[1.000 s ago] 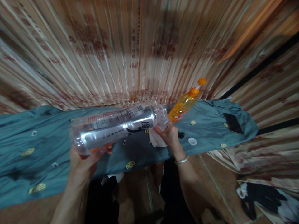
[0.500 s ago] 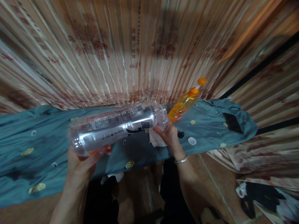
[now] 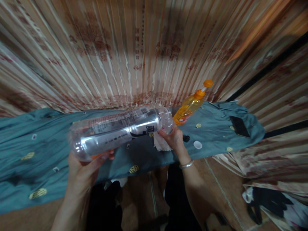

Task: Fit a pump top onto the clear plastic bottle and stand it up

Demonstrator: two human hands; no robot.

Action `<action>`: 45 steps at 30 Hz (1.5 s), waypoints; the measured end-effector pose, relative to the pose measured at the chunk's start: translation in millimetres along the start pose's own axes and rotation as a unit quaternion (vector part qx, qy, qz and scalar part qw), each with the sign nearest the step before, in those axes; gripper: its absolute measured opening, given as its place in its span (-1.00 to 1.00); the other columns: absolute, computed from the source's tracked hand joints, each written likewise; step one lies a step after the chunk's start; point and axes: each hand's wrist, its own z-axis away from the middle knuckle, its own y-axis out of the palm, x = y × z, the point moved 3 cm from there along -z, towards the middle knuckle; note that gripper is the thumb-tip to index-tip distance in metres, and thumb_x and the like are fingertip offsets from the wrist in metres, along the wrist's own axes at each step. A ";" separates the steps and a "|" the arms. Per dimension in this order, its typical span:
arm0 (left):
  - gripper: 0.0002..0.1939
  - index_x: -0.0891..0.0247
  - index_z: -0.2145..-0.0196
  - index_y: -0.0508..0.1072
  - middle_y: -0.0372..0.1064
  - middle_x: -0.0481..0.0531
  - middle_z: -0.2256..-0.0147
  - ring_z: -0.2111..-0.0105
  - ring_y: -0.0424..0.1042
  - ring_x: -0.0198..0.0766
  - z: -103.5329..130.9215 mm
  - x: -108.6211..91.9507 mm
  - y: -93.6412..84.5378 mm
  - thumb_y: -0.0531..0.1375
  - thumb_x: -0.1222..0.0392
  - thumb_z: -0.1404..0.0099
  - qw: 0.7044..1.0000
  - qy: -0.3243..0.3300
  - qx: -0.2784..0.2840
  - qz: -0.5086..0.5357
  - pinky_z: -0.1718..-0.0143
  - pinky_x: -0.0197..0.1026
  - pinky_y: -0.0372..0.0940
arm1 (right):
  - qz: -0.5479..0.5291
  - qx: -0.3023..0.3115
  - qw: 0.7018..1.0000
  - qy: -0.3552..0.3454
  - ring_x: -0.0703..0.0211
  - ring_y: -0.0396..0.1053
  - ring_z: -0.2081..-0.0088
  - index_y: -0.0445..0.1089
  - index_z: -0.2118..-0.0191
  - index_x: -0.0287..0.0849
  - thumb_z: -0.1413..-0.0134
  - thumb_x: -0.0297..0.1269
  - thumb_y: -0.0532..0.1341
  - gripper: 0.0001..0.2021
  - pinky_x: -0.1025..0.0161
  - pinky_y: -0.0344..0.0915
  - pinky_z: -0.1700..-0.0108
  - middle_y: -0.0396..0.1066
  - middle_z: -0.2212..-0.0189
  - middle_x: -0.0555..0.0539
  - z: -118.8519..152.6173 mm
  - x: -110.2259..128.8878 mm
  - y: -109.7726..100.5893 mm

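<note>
A large clear plastic bottle (image 3: 115,133) with a silver label lies almost level in the air, its base to the left and its neck to the right. Beneath the base end, my left hand (image 3: 88,165) is closed around it. My right hand (image 3: 174,138) grips a small clear plastic container (image 3: 168,125) at the bottle's neck. Whether the two touch or one sits inside the other, I cannot tell. Just beyond my right hand stands a dish soap bottle (image 3: 189,109) of orange-yellow liquid with an orange pump top. A white tissue (image 3: 161,143) lies below the bottle's neck.
A teal patterned cloth (image 3: 144,160) covers the narrow surface. On it, right of my hand, are a small black cap (image 3: 186,138), a white round lid (image 3: 197,145) and a dark phone-like slab (image 3: 240,126). A pleated curtain (image 3: 134,64) hangs behind. Bags (image 3: 271,205) lie low on the right.
The large bottle has rolled very slightly in my left hand, and its label print sits a little differently. Both hands stay in nearly the same place.
</note>
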 end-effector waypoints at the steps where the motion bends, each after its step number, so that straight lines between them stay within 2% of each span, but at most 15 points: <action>1: -0.39 0.21 0.10 0.56 0.57 -0.03 0.49 0.59 0.54 -0.18 0.1 -0.3 0.5 0.56 0.23 0.15 1.000 0.000 0.002 -0.002 0.65 -0.26 0.44 | 0.001 -0.001 1.000 -0.002 -0.13 0.62 0.21 0.43 0.04 -0.20 0.11 0.08 0.45 -0.42 0.16 0.46 0.22 0.64 0.25 -0.22 0.0 -0.2 0.0; 9: -0.39 0.23 0.16 0.59 0.54 -0.05 0.54 0.63 0.51 -0.21 -0.5 -5.7 9.1 0.59 0.18 0.23 1.000 0.001 -0.022 -0.001 0.69 -0.29 0.40 | -0.003 -0.003 1.000 -0.004 -0.13 0.62 0.21 0.42 0.05 -0.19 0.10 0.08 0.44 -0.44 0.16 0.46 0.23 0.64 0.26 -0.22 0.3 0.0 0.2; 22: -0.32 0.20 0.10 0.56 0.55 -0.03 0.58 0.64 0.50 -0.18 0.6 -4.9 7.2 0.60 0.19 0.23 1.000 0.001 -0.026 0.001 0.68 -0.28 0.40 | 0.000 0.002 1.000 0.000 -0.14 0.62 0.21 0.43 0.02 -0.21 0.11 0.08 0.45 -0.40 0.14 0.46 0.22 0.64 0.26 -0.22 -0.4 0.2 -0.2; 31: -0.22 0.12 0.06 0.47 0.57 -0.10 0.46 0.63 0.51 -0.22 0.8 -5.9 8.1 0.62 0.22 0.28 0.999 -0.006 -0.033 0.020 0.70 -0.30 0.39 | -0.001 0.001 1.000 -0.005 -0.13 0.62 0.20 0.43 0.04 -0.19 0.07 0.12 0.41 -0.43 0.15 0.47 0.21 0.63 0.25 -0.21 0.0 -0.5 0.3; 35: -0.25 0.17 0.06 0.47 0.55 -0.08 0.51 0.63 0.51 -0.20 0.2 -6.5 9.4 0.60 0.24 0.25 0.999 -0.008 -0.033 0.015 0.68 -0.29 0.41 | -0.005 0.005 1.000 -0.003 -0.13 0.62 0.18 0.43 0.02 -0.20 0.08 0.08 0.43 -0.42 0.14 0.47 0.18 0.63 0.23 -0.22 0.0 0.6 -0.6; 45: -0.22 0.14 0.07 0.46 0.56 -0.08 0.49 0.65 0.51 -0.18 0.2 -7.9 10.2 0.59 0.28 0.30 0.999 -0.020 -0.047 0.012 0.71 -0.29 0.39 | -0.013 0.012 1.000 0.008 -0.13 0.62 0.16 0.43 -0.02 -0.21 0.10 0.07 0.44 -0.39 0.13 0.48 0.16 0.64 0.23 -0.21 -0.8 1.4 -1.5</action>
